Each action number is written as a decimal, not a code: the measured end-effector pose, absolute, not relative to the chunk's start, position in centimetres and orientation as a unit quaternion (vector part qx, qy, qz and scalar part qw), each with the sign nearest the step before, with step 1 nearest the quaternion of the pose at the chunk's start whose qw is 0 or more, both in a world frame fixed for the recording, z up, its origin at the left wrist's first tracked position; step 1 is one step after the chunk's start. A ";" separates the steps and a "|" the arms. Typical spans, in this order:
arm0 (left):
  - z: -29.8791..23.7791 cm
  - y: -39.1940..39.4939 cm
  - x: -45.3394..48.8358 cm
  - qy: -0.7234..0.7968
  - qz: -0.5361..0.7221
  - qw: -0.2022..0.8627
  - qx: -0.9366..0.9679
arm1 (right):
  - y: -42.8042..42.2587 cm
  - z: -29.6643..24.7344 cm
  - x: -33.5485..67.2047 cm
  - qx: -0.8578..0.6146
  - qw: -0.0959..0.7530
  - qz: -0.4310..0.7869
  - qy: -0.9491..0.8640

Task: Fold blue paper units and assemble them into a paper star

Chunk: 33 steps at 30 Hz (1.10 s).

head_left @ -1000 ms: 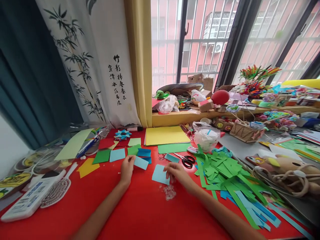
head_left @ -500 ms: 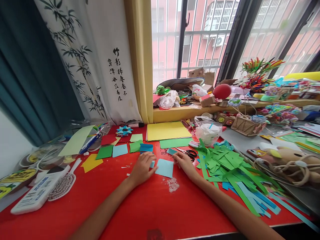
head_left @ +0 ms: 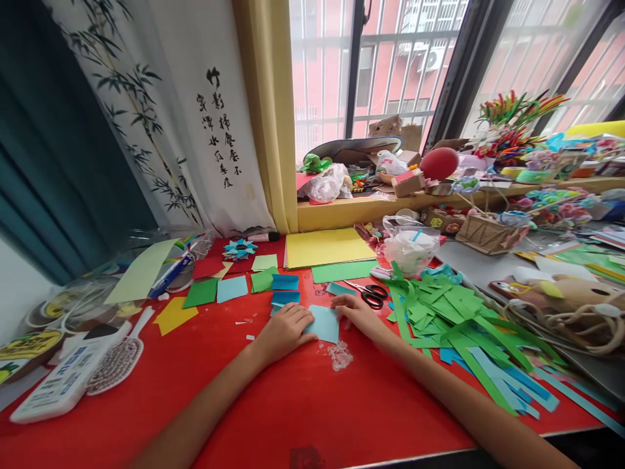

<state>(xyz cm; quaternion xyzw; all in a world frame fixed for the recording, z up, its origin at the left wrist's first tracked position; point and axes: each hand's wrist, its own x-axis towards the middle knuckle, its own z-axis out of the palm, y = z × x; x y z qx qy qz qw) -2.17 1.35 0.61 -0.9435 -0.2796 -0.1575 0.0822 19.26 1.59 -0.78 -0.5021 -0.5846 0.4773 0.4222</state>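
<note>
A light blue square of paper [head_left: 324, 324] lies on the red tabletop between my hands. My left hand [head_left: 287, 331] covers its left edge, fingers close together and bent, thumb along the lower left. At the upper right corner, the bent fingers of my right hand [head_left: 359, 316] grip the paper; their tips are partly hidden. Just above my left hand are folded blue papers [head_left: 285, 282]. A small teal folded paper [head_left: 340, 288] sits behind my right fingers, with black-handled scissors [head_left: 374, 296] to the right of it.
Green paper strips and scraps [head_left: 449, 312] pile up at the right. Colored squares, including a dark green one [head_left: 201, 293], lie at the left, near a hairbrush [head_left: 117, 365] and a white packet [head_left: 58, 384]. Yellow sheets [head_left: 329, 249] lie at the back beside a plastic bag [head_left: 411, 247].
My left hand has moved right onto the light blue square's left edge, uncovering more of the folded blue papers. My right fingers have shifted from the small teal paper to the square's corner.
</note>
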 end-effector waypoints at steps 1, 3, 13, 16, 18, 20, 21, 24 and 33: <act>0.6 1.4 -2.1 -0.277 -0.158 0.085 -0.944 | 1.6 -0.7 19.4 -0.509 0.433 0.471 -0.575; 0.7 1.3 -2.1 -0.273 -0.161 0.090 -0.944 | 1.5 -0.3 19.6 -0.520 0.452 0.463 -0.558; 0.8 1.1 -2.0 -0.264 -0.176 0.106 -0.943 | 0.7 1.6 20.4 -0.428 0.457 0.649 -0.433; 0.8 1.0 -2.0 -0.265 -0.168 0.114 -0.943 | 0.9 1.4 20.7 -0.401 0.461 0.700 -0.370; 0.8 1.0 -2.0 -0.264 -0.165 0.120 -0.943 | 1.0 1.3 20.7 -0.400 0.462 0.704 -0.363; 0.7 1.1 -2.0 -0.262 -0.165 0.127 -0.942 | 0.9 1.3 20.6 -0.398 0.463 0.704 -0.364; 0.7 1.1 -1.9 -0.261 -0.166 0.131 -0.942 | 0.9 1.3 20.5 -0.397 0.462 0.705 -0.363; 0.7 1.1 -1.9 -0.256 -0.171 0.136 -0.942 | 0.8 1.2 20.2 -0.395 0.451 0.713 -0.363; 1.0 1.0 -2.0 -0.244 -0.169 0.105 -0.949 | 0.5 1.1 20.0 -0.398 0.434 0.700 -0.405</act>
